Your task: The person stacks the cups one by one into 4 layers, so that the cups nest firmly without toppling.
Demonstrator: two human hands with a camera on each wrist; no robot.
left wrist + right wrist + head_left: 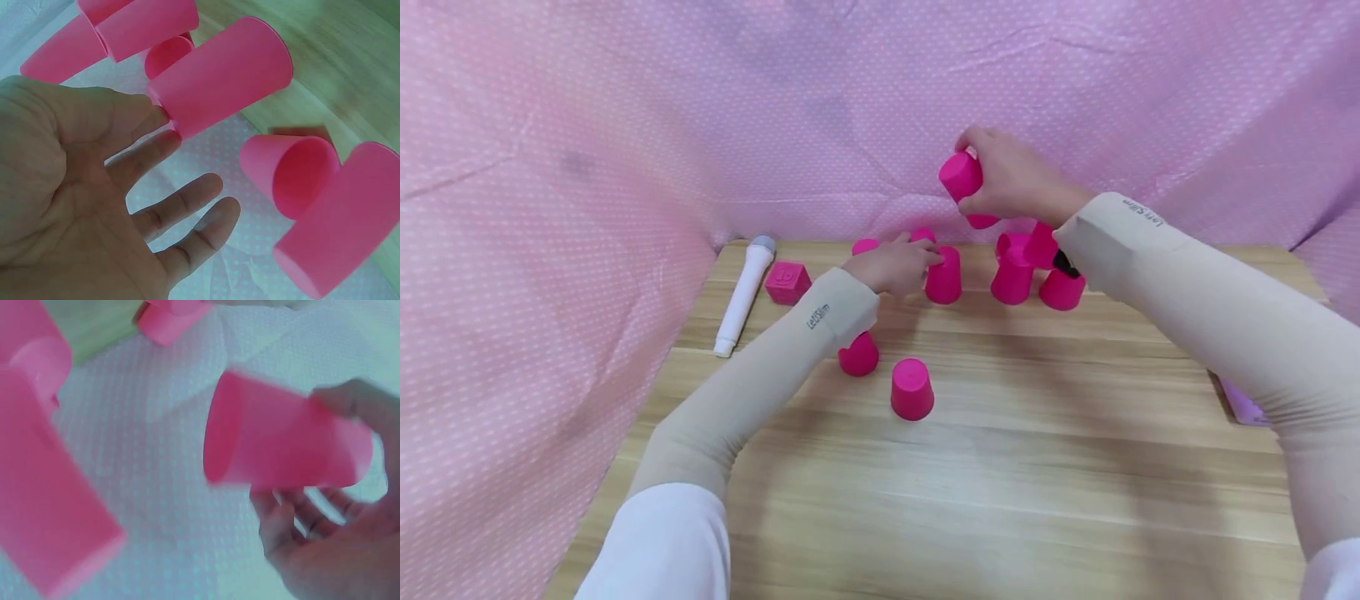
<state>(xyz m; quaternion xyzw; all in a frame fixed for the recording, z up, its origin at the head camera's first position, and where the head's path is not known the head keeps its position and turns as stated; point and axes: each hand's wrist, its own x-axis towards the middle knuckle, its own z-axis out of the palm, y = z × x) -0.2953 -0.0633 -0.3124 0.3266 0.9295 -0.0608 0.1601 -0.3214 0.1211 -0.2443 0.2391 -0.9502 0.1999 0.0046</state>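
My right hand (1018,171) grips a pink cup (961,173) in the air at the back, thumb on one side and fingers on the other. In the right wrist view that cup (287,437) lies tilted with its mouth facing left. My left hand (891,265) reaches over the back of the table, its fingers fairly straight. In the left wrist view, thumb and index fingertips (165,134) are right at the narrow end of an upside-down cup (225,75). Under the right forearm are an upside-down cup (1011,283), a tilted cup (1040,244) and another cup (1062,293).
Two upside-down cups, one nearer (912,390) and one partly behind the left sleeve (859,358), stand in front. More cups (865,246) show behind the left hand. A pink cube (787,283) and a white microphone (743,298) lie left; a purple object (1243,404) lies right. Pink dotted cloth (820,125) hangs behind.
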